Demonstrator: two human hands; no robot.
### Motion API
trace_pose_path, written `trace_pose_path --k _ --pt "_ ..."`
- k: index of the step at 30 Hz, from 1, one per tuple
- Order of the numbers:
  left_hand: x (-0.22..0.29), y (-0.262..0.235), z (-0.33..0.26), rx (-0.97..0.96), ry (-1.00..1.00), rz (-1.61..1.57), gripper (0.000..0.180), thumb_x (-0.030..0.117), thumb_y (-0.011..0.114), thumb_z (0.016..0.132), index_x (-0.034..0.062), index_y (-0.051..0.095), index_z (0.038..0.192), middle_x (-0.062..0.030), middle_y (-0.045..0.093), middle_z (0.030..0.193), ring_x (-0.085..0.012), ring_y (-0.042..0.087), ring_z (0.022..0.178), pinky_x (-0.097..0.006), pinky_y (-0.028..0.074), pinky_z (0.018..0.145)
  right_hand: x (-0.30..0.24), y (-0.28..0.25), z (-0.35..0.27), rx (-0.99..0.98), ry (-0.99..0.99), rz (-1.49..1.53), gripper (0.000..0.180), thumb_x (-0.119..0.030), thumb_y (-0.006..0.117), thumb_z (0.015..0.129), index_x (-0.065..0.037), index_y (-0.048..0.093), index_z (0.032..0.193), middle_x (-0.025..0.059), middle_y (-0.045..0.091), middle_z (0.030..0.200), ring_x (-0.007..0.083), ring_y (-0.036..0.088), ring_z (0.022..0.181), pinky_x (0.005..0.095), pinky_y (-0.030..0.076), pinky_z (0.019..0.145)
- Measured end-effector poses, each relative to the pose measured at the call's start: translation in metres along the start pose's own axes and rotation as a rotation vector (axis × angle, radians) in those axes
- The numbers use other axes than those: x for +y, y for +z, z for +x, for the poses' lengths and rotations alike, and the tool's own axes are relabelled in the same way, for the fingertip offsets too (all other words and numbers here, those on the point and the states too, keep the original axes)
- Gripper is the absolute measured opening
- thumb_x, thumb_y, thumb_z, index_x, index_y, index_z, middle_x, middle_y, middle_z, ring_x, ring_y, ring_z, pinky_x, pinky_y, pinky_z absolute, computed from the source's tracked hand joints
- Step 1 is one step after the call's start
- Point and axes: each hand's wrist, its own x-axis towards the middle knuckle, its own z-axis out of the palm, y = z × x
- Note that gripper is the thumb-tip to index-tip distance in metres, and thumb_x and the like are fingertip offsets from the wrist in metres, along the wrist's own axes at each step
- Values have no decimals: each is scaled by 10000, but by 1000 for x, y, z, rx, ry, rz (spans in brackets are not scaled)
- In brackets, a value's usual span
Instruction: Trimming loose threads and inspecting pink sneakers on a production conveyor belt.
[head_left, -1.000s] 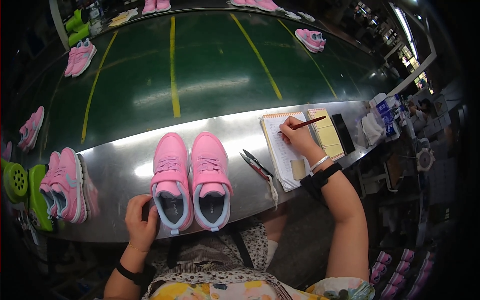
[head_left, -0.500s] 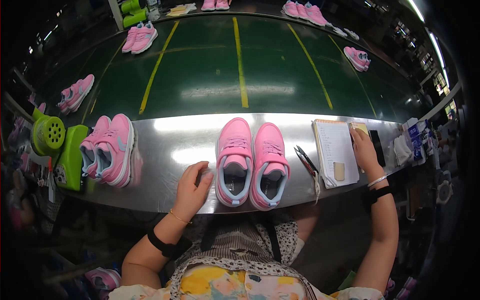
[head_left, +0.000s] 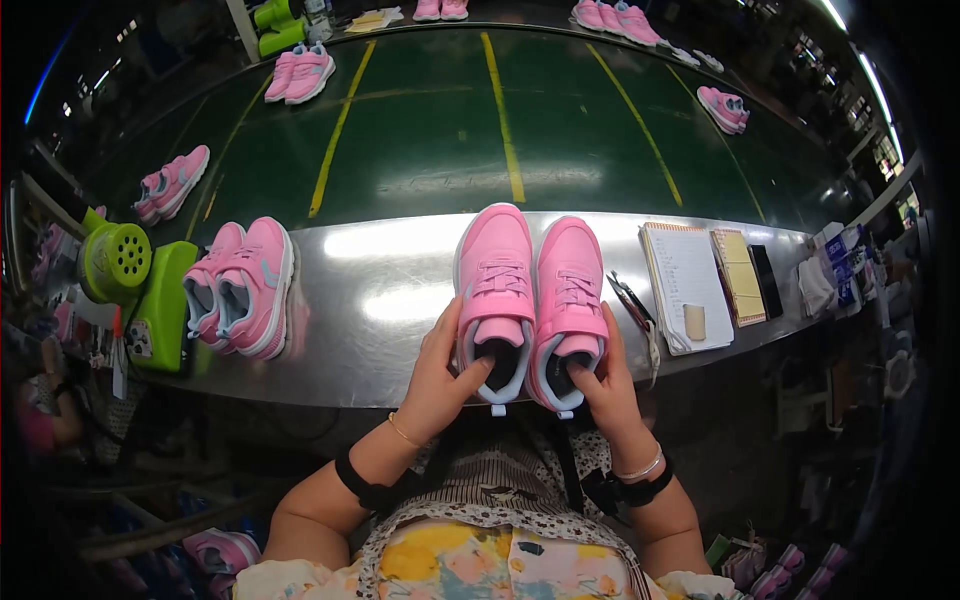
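Two pink sneakers with pale blue linings stand side by side in front of me, toes pointing away. My left hand (head_left: 445, 365) grips the left sneaker (head_left: 498, 262), its thumb inside the opening and its fingers along the outer side. On the right sneaker (head_left: 570, 268) my right hand (head_left: 608, 385) has a like hold, thumb in the opening. The heels reach past the near edge of the metal table (head_left: 350, 290). Parts of the fingers are hidden behind the shoes.
Another pair of pink sneakers (head_left: 255, 290) stands at left by a green device (head_left: 160, 310). On the right lie black snips (head_left: 632, 300), a notebook (head_left: 688, 270) with a beige block (head_left: 694, 322), a small yellow notepad (head_left: 738, 275) and a black phone-like slab (head_left: 764, 278). Beyond, a green belt (head_left: 430, 130) carries more pairs.
My right hand has left the small notepad and come to the right sneaker. My left hand has moved from beside the left sneaker onto it. Both thumbs are now inside the shoes.
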Motion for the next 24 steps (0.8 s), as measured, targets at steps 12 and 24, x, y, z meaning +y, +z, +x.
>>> trace_pose_path --k 12,24 --pt "-19 -4 -40 -22 354 224 931 105 739 740 55 153 1462 -129 384 1402 -234 433 1260 -368 359 1036 38 12 -53 142 -361 -301 919 -33 749 710 -168 207 1440 227 210 1471 365 362 1304 437 348 1044" --pt "-24 1 -44 -19 296 28 889 64 729 700 126 253 1449 -200 314 1455 -346 318 1346 -400 304 1080 43 15 -58 170 -461 -299 932 -54 759 717 -174 182 1439 239 199 1467 383 386 1277 453 377 1016"
